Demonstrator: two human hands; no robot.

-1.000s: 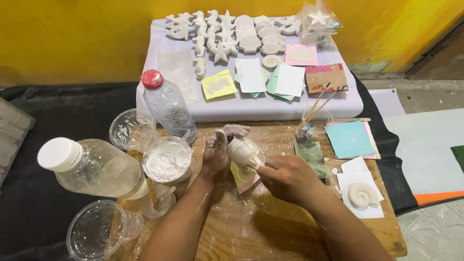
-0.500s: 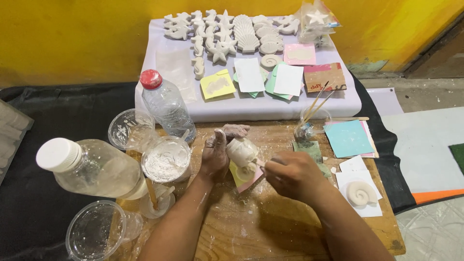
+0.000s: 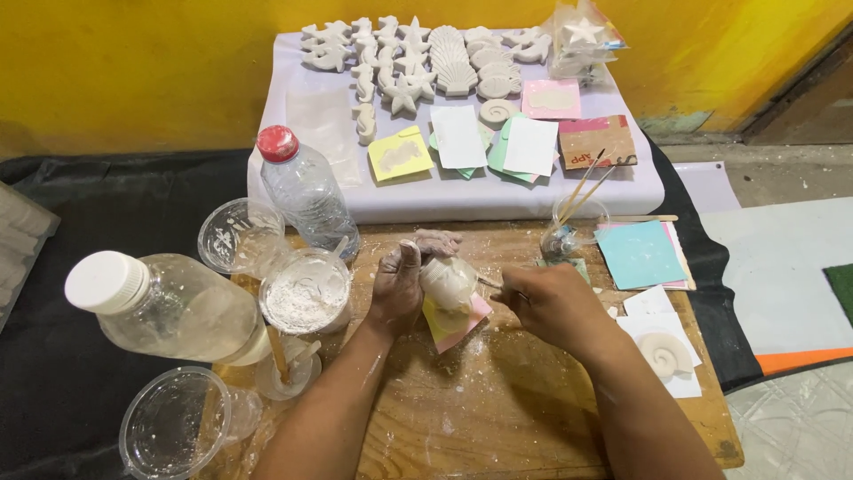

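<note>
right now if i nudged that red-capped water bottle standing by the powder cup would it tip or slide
The red-capped bottle stands upright, tall and narrow, so a high nudge would probably tip it. It looks thin, clear and possibly near empty, so likely light and easily shoved. The powder cup stands close in front, so it might knock that.

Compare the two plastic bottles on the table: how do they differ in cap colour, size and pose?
The red-capped bottle stands upright near the lilac cloth; the white-capped bottle lies tilted, its cap pointing left. The red-capped bottle looks slimmer, with ribbed walls; the white-capped bottle looks wider and smoother, though it is also nearer the camera. The caps differ: red against white. Both are clear plastic, capped and smeared with white powder.
</note>
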